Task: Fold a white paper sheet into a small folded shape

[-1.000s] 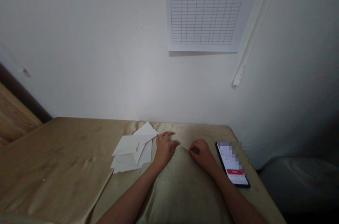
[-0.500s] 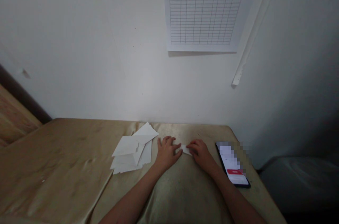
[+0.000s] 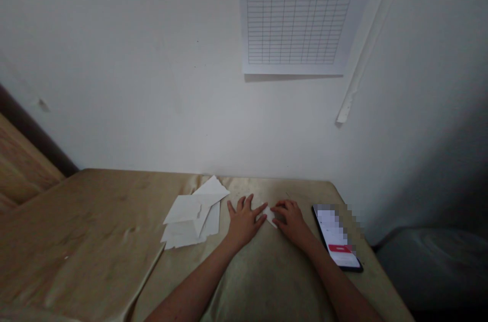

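A small folded piece of white paper (image 3: 270, 216) lies on the cloth-covered surface between my two hands, partly hidden by fingertips. My left hand (image 3: 246, 218) is open with its fingers spread, the index finger and thumb tips touching the paper's left edge. On the other side, my right hand (image 3: 290, 218) has curled fingers and a thumb closed at the paper's right edge. Left of my left hand is a loose pile of white paper sheets (image 3: 183, 208), some with torn edges, overlapping at angles.
A phone (image 3: 339, 238) with a lit, partly blurred screen lies right of my right forearm. The tan satin-like cover (image 3: 102, 225) reaches the white wall behind. A printed table sheet (image 3: 293, 32) hangs on that wall. A dark rounded object (image 3: 430, 261) stands beyond the right edge.
The small paper has turned and now lies more slanted. My left hand's fingers have spread wider, its index finger reaching further along the paper. The view has shifted slightly.
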Motion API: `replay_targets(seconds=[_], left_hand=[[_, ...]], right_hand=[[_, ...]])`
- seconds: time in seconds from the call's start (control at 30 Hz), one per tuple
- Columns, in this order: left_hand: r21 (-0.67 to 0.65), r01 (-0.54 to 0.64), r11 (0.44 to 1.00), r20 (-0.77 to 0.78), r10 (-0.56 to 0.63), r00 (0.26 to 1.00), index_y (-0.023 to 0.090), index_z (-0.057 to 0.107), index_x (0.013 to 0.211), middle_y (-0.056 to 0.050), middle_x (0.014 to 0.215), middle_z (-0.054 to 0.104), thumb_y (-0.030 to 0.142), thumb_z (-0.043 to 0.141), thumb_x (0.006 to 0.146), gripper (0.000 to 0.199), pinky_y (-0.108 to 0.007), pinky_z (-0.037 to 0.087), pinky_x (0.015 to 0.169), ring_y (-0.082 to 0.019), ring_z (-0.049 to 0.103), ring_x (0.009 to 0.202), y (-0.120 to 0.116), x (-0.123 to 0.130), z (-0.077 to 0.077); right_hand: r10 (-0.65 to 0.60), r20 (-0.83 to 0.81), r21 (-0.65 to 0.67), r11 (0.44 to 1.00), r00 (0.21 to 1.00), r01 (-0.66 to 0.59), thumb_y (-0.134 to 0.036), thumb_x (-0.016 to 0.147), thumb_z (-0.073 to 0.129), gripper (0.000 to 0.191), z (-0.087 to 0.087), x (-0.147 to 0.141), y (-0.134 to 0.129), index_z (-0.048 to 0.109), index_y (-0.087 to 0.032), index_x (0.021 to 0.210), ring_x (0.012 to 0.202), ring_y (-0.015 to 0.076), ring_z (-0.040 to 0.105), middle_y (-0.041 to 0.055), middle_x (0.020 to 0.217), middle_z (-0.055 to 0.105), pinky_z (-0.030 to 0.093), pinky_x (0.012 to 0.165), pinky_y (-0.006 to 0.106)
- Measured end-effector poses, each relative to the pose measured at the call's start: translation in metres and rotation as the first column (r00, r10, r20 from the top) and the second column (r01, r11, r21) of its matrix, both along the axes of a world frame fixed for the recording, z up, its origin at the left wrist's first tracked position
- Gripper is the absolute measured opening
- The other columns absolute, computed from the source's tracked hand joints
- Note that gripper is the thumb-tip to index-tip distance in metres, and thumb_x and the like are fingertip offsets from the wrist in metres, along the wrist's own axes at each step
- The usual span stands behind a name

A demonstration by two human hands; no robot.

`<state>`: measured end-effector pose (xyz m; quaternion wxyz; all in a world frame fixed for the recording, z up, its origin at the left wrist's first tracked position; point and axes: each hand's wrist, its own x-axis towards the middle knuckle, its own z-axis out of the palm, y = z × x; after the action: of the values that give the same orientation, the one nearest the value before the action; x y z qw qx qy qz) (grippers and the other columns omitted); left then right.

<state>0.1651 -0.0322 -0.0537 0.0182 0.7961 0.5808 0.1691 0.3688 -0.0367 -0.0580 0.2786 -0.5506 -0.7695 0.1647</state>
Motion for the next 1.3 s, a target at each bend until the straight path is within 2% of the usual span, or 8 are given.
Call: replay_targets(seconds=[0.2,0.37,0.47,0.63,0.8,0.9,1.17,1.3], left_hand=[[-0.013,-0.026,1.000,0.014,0.026,1.000,0.049,0.050,0.140,-0.009,0.151,0.044,0.047,0.063,0.091,0.051,-0.075,0.017,0.110,-0.036,0.038,0.138,0.002,0.002,0.000],[-0.030,0.024,0.999,0.041,-0.022,0.999,0.051,0.066,0.121,-0.002,0.150,0.048,0.041,0.063,0.092,0.030,-0.075,0.015,0.111,-0.035,0.037,0.139,0.003,0.001,0.002],[-0.073,0.023,0.997,0.064,-0.019,0.998,0.052,0.068,0.118,-0.002,0.151,0.047,0.042,0.064,0.091,0.029,-0.077,0.013,0.110,-0.038,0.035,0.140,0.003,-0.001,0.003],[-0.093,0.079,0.993,0.112,-0.068,0.991,0.049,0.069,0.117,-0.003,0.151,0.047,0.041,0.069,0.088,0.030,-0.077,0.011,0.110,-0.038,0.033,0.141,0.006,-0.005,0.004],[-0.053,0.143,0.988,0.172,-0.132,0.976,0.037,0.075,0.102,-0.002,0.146,0.052,0.033,0.073,0.085,0.017,-0.073,0.010,0.113,-0.033,0.036,0.138,0.010,-0.006,0.001],[-0.059,0.162,0.985,0.201,-0.147,0.968,0.034,0.075,0.097,-0.001,0.143,0.055,0.031,0.074,0.085,0.013,-0.072,0.010,0.114,-0.033,0.037,0.138,0.010,-0.006,0.002],[-0.088,0.169,0.982,0.252,-0.142,0.957,0.034,0.074,0.095,0.000,0.138,0.059,0.030,0.075,0.083,0.013,-0.068,0.012,0.114,-0.031,0.039,0.135,0.012,-0.007,0.004],[-0.075,0.155,0.985,0.286,-0.127,0.950,0.030,0.074,0.088,-0.001,0.133,0.062,0.038,0.075,0.083,0.010,-0.066,0.015,0.114,-0.030,0.044,0.132,0.013,-0.006,0.003]], right_hand=[[-0.005,0.008,0.012,1.000,1.000,0.005,-0.026,0.082,0.073,0.028,0.000,-0.002,-0.002,0.072,-0.027,0.110,0.121,0.0255,0.048,0.0079,0.120,0.060,0.036,0.108,0.041],[-0.010,0.016,0.026,1.000,1.000,0.010,-0.021,0.083,0.070,0.020,0.002,-0.002,-0.002,0.074,-0.026,0.102,0.120,0.0252,0.048,0.0076,0.116,0.061,0.035,0.108,0.041],[-0.019,0.020,0.028,0.999,1.000,0.019,-0.021,0.083,0.069,0.018,0.001,-0.003,-0.002,0.074,-0.026,0.099,0.119,0.0255,0.049,0.0074,0.115,0.062,0.036,0.107,0.043],[0.001,0.029,0.056,0.998,1.000,-0.003,-0.020,0.084,0.067,0.025,-0.003,-0.004,-0.001,0.074,-0.029,0.106,0.119,0.0258,0.049,0.0061,0.118,0.065,0.034,0.109,0.045],[0.049,0.019,0.057,0.997,0.999,-0.050,-0.020,0.085,0.065,0.023,-0.005,-0.004,0.001,0.075,-0.028,0.105,0.122,0.0263,0.048,0.0043,0.115,0.070,0.033,0.110,0.047],[0.062,-0.004,0.062,0.996,0.998,-0.062,-0.020,0.086,0.063,0.023,-0.004,-0.003,0.001,0.075,-0.027,0.105,0.124,0.0267,0.048,0.0040,0.114,0.072,0.033,0.111,0.047],[0.099,-0.008,0.050,0.994,0.995,-0.099,-0.015,0.085,0.058,0.031,-0.004,-0.006,0.000,0.074,-0.028,0.109,0.134,0.0260,0.044,0.0033,0.117,0.072,0.025,0.115,0.052],[0.076,0.007,0.028,0.997,0.997,-0.076,-0.016,0.086,0.057,0.031,-0.003,-0.006,-0.001,0.073,-0.030,0.109,0.132,0.0258,0.046,0.0022,0.118,0.072,0.021,0.115,0.054]])
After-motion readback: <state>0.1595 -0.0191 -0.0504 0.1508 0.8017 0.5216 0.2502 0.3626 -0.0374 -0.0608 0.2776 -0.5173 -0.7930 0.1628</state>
